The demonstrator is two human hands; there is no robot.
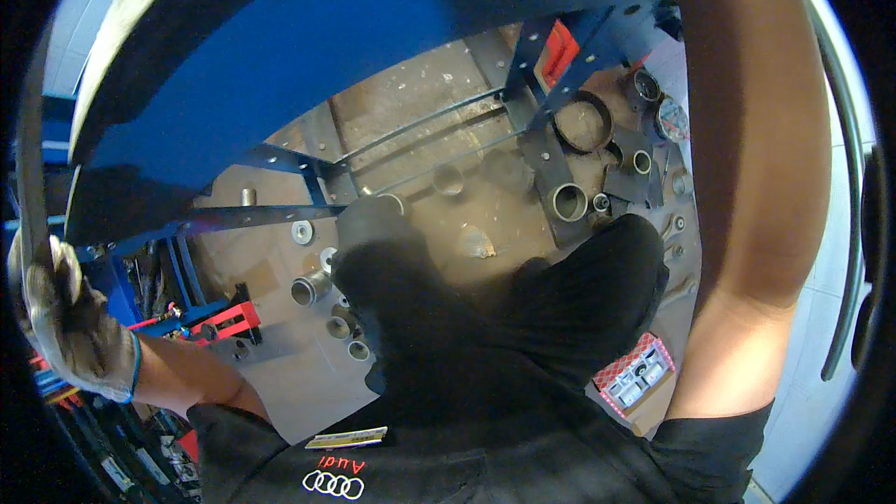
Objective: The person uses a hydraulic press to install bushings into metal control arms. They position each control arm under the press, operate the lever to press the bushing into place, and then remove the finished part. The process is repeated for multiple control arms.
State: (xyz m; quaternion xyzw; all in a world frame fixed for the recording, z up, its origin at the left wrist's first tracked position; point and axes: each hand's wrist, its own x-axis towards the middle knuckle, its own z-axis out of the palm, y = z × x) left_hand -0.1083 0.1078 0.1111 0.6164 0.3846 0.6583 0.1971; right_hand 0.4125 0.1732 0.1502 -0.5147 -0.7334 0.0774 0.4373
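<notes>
My left hand (79, 327), in a grey-and-white work glove with a blue cuff edge, is at the far left. Its fingers close round the lower end of a dark bar (34, 159) that runs up along the picture's edge. Beside that bar a large blue metal panel (373, 28), blurred and very near, spans the top of the view. My bare right forearm (756, 131) reaches up past the top edge at the right, so the right hand is out of sight.
Under the panel stands a blue steel frame (299, 163) with bolt holes. Metal rings and sleeves (567, 203) lie on the floor around my knees. A red-patterned box of parts (639, 371) is at lower right. Red-and-blue equipment (224, 319) stands at left, near black-handled tools (121, 457).
</notes>
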